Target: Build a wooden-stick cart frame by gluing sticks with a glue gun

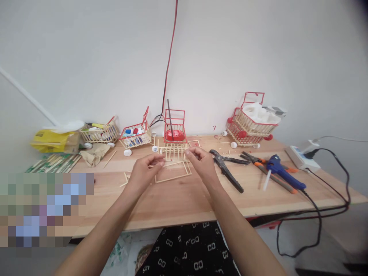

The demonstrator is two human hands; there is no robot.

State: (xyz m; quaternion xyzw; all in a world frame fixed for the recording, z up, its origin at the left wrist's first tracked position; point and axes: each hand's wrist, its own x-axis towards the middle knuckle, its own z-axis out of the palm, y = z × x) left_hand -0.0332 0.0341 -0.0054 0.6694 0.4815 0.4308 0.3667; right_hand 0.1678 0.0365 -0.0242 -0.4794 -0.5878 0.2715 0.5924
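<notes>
A small slatted panel of wooden sticks (176,154) is held upright between my hands over the table. My left hand (145,170) has thumb and forefinger curled at the panel's left end. At the upper right corner, my right hand (202,163) pinches the panel. Below lies a rectangular stick frame (172,179), flat on the wood. Right behind the panel stands a mini shopping cart (174,115) with red-painted bars, a red glossy thing and a dark stick in it. A smaller stick piece (125,179) lies partly behind my left wrist.
Black-handled cutters (227,170), orange-grey pliers (266,168) and a blue glue gun (283,172) lie right, near a power strip (302,158). Other stick carts (135,136) stand along the wall, one (253,122) holding white stuff. Stick packs (54,164) and a yellow bag (53,141) are left.
</notes>
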